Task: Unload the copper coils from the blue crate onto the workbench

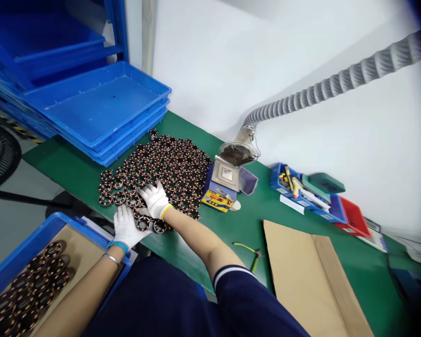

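Many ring-shaped motor stators (182,175) with copper windings lie packed together on the green table. My right hand (155,201), in a white glove with a yellow cuff, rests on the near part of this cluster, fingers spread and touching the rings. At the table's front edge, my left hand (125,228) is also gloved in white. Its fingers are stretched out beside the nearest rings, with the thumb pointing toward a front stator (143,223). Neither hand is closed around a ring. Fingertips of both hands are partly hidden among the stators.
More stators sit on cardboard in a blue crate (61,220) at lower left. Stacked blue trays (101,105) stand behind. Right of the cluster are a metal device (226,173), an exhaust hose (301,96), pliers (255,260), tool bins (352,217) and a cardboard sheet (301,271).
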Demonstrator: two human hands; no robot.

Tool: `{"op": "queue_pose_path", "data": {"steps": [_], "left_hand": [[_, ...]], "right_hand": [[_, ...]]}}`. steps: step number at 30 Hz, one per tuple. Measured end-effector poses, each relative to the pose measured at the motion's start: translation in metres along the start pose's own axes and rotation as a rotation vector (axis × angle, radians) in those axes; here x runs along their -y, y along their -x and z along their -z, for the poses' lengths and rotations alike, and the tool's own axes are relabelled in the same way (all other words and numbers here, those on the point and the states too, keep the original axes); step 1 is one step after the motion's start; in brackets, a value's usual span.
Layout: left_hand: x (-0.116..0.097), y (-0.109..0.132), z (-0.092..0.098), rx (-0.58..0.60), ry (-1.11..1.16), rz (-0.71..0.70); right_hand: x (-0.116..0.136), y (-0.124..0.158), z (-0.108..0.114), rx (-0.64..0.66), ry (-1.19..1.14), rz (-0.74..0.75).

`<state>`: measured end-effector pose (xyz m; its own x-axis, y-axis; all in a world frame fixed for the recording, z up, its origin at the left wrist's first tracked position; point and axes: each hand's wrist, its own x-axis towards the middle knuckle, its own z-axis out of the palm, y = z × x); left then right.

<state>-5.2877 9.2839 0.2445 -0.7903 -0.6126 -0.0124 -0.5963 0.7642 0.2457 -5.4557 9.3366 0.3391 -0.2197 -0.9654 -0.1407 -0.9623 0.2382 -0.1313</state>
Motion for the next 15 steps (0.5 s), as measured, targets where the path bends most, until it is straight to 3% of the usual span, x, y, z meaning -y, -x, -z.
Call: {"op": "queue_pose_path", "data": {"steps": [6, 11, 15], "left_hand": [[-0.001, 0.000, 0.004, 0.032, 0.021, 0.008], [-0.005, -0.003, 0.010, 0.082, 0.017, 0.048], [-0.002, -0.002, 0.010, 0.103, -0.004, 0.026]], "right_hand": [[-0.004, -0.002, 0.019, 0.087, 0.117, -0.119], [0.025, -0.015, 0.009, -0.072, 0.003, 0.168], [0.031, -0.038, 0.005, 0.030, 0.002, 0.115]]}}
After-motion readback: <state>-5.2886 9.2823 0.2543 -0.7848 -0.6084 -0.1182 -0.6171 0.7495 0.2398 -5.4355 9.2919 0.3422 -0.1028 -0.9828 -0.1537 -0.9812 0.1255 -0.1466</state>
